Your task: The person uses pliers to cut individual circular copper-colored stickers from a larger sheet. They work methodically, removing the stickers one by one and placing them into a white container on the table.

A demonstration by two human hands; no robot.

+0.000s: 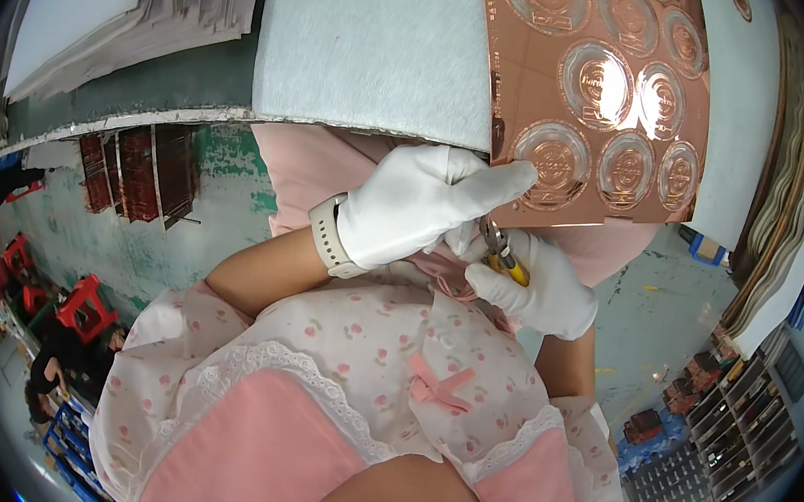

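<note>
Right white-gloved hand (550, 287) holds yellow-handled metal pliers (506, 257) by the near-left corner of a shiny copper-coloured sheet (600, 135); left white-gloved hand (416, 204) overlaps that corner (grip hidden, can't tell). Advice: jaws square to edge, fingertips clear. Round embossed medallions (551, 164) carry raised lettering.

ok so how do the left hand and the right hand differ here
The right hand curls around yellow-handled pliers, while the left hand reaches over the edge of the copper sheet. A pale strap circles the left hand's wrist; none shows at the right hand's. Both wear white gloves.
</note>
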